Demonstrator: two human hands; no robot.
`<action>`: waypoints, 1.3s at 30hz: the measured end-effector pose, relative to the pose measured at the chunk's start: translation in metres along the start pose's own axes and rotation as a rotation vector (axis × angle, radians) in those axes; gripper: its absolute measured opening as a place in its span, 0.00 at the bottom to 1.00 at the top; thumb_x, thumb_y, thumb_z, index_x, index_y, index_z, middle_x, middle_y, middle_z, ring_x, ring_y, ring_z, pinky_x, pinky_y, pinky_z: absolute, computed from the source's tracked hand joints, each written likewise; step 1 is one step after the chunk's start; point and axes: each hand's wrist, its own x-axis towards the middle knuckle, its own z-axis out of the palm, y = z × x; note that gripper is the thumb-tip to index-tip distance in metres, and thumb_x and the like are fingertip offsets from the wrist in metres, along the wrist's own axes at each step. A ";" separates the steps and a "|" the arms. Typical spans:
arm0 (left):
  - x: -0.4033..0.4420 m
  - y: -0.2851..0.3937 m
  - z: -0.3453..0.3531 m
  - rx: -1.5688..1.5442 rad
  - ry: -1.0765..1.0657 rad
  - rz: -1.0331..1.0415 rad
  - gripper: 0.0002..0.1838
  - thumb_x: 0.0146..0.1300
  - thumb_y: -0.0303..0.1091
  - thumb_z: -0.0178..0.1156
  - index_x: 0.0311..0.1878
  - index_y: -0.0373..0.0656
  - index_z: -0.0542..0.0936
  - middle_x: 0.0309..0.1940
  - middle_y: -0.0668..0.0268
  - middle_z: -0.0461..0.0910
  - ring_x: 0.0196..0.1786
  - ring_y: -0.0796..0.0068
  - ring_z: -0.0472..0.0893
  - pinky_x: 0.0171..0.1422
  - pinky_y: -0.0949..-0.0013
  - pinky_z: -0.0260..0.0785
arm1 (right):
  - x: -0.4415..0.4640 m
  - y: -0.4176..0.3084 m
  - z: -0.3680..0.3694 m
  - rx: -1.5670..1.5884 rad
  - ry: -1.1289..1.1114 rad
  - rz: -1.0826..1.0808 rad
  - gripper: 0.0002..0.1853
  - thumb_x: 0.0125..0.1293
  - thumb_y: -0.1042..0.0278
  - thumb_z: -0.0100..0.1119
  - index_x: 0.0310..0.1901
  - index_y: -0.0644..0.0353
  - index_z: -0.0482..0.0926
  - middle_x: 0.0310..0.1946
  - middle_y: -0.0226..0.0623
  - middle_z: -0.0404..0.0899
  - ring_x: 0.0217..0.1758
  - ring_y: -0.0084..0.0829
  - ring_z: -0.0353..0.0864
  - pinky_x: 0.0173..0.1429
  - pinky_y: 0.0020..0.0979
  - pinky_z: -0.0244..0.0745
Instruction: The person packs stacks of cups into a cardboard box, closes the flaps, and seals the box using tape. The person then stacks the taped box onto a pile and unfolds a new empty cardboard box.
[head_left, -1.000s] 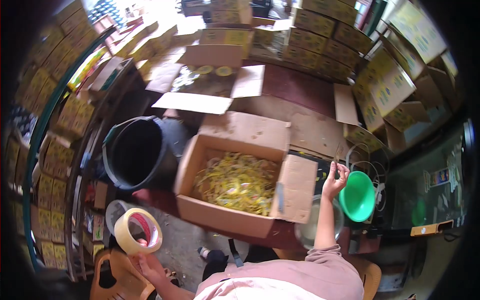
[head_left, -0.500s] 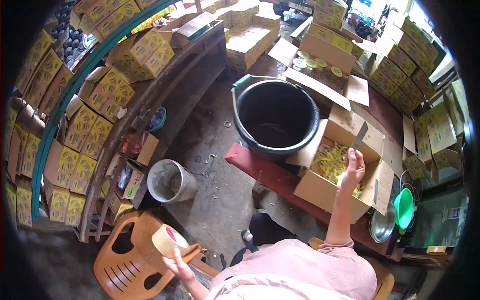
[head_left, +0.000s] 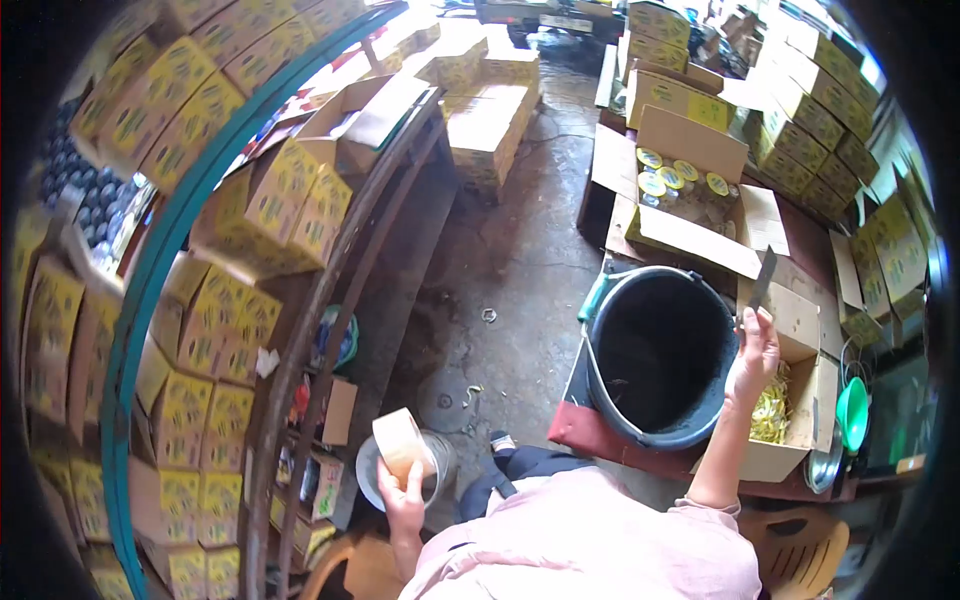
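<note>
From here, the left hand (head_left: 404, 497) grips a roll of tape (head_left: 402, 440), blocking part of the grey pail (head_left: 440, 468). The right hand (head_left: 757, 352) clasps what looks like a knife (head_left: 764, 279), its handle buried. The right forearm (head_left: 722, 455) and black bucket (head_left: 655, 438) cover much of the carton (head_left: 823, 405) holding yellow strips (head_left: 771, 412).

Pale pink shirt (head_left: 590, 530); creased sleeve (head_left: 708, 508); dark trousers (head_left: 540, 462)
</note>
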 end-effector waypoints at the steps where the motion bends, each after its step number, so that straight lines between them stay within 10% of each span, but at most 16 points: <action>1: 0.026 0.008 0.000 0.041 -0.024 0.022 0.19 0.59 0.24 0.54 0.53 0.34 0.65 0.44 0.61 0.74 0.46 0.73 0.74 0.52 0.71 0.65 | 0.003 0.002 0.012 -0.010 -0.020 -0.009 0.02 0.59 0.74 0.57 0.34 0.59 0.77 0.30 0.22 0.73 0.32 0.13 0.69 0.41 0.17 0.65; 6: 0.143 0.018 0.010 0.081 -0.120 0.079 0.15 0.59 0.24 0.53 0.50 0.33 0.66 0.41 0.61 0.74 0.44 0.75 0.74 0.51 0.72 0.65 | 0.021 0.011 0.060 -0.164 -0.190 -0.035 0.03 0.57 0.77 0.58 0.30 0.63 0.73 0.42 0.29 0.66 0.34 0.14 0.67 0.41 0.17 0.66; 18: 0.405 0.021 0.114 0.169 -0.854 0.086 0.12 0.57 0.22 0.56 0.44 0.34 0.71 0.36 0.63 0.78 0.41 0.79 0.76 0.46 0.75 0.67 | 0.068 0.039 0.210 -0.744 -0.274 -0.060 0.06 0.45 0.75 0.66 0.26 0.63 0.79 0.31 0.33 0.73 0.29 0.21 0.69 0.32 0.21 0.64; 27: 0.570 0.021 0.211 0.413 -0.988 0.327 0.15 0.54 0.25 0.58 0.45 0.34 0.70 0.35 0.53 0.77 0.38 0.60 0.78 0.43 0.66 0.68 | 0.152 0.114 0.323 -0.765 -0.363 0.046 0.05 0.46 0.74 0.67 0.27 0.59 0.81 0.27 0.27 0.69 0.25 0.17 0.66 0.28 0.20 0.61; 34: 0.674 0.028 0.360 0.381 -1.038 0.251 0.15 0.54 0.21 0.56 0.45 0.33 0.70 0.32 0.56 0.78 0.37 0.69 0.79 0.42 0.71 0.69 | 0.249 0.213 0.344 -0.066 -0.066 0.727 0.04 0.56 0.69 0.62 0.31 0.58 0.78 0.27 0.22 0.72 0.29 0.12 0.70 0.33 0.17 0.65; 39: 0.728 0.077 0.479 0.342 -1.079 0.427 0.12 0.55 0.22 0.57 0.43 0.35 0.71 0.30 0.56 0.77 0.34 0.67 0.79 0.38 0.70 0.68 | 0.328 0.271 0.402 0.499 0.226 0.791 0.03 0.60 0.66 0.59 0.32 0.53 0.76 0.26 0.22 0.73 0.29 0.15 0.72 0.32 0.18 0.67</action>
